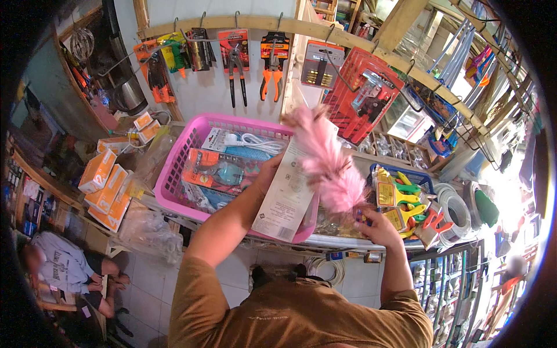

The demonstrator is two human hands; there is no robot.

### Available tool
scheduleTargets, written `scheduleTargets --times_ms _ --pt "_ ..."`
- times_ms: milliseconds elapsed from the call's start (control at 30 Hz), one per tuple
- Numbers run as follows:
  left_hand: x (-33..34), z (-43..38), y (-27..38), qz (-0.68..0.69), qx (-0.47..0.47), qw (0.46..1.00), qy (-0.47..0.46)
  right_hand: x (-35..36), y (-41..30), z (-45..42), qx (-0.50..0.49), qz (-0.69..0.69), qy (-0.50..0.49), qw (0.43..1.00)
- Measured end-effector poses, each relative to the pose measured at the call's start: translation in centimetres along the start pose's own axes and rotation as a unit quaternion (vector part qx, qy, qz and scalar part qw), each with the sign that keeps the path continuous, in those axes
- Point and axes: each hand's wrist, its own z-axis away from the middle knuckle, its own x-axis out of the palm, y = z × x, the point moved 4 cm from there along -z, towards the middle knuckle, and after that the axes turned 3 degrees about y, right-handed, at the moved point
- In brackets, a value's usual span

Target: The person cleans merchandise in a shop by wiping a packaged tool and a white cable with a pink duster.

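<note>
My right hand (381, 228) grips the handle of a pink fluffy duster (333, 174), whose head slants up and to the left. The duster's fibres cover part of a white-backed blister card (283, 201). My left hand (270, 170) holds this card by its left side, with most of the fingers hidden behind it. Below the card is a pink plastic basket (164, 180). Inside it lie a packaged orange-and-black tool (222, 170), a white extension cord (256, 141) and other packs. The card overlaps the basket's right part.
Carded pliers (235, 65) and a large red tool pack (363, 93) hang from a wooden rail (252, 21). Paintbrushes (402, 195) fill a blue basket (428, 179) beside coiled clear hose (452, 209). Orange-white boxes (106, 191) stand left; a person (69, 265) sits lower left.
</note>
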Motion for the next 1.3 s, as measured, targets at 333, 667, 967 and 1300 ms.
scheduleTargets --times_ms 333,667,967,1300 --pt "1.5 0.1 0.7 -0.066 0.118 0.991 0.02 4.7 0.1 1.8 0.02 -0.127 -0.079 0.989" --pt "-2.8 -1.0 1.6 -0.149 0.2 0.967 0.058 9.7 -0.7 1.6 0.046 -0.278 -0.043 0.958" --pt "-4.4 -0.7 2.2 -0.068 0.149 0.984 -0.066 9.2 -2.7 -0.3 0.021 -0.304 -0.024 0.952" --pt "-2.3 -0.5 2.2 -0.04 0.161 0.986 0.026 7.6 -4.6 -0.7 0.043 -0.325 -0.017 0.945"
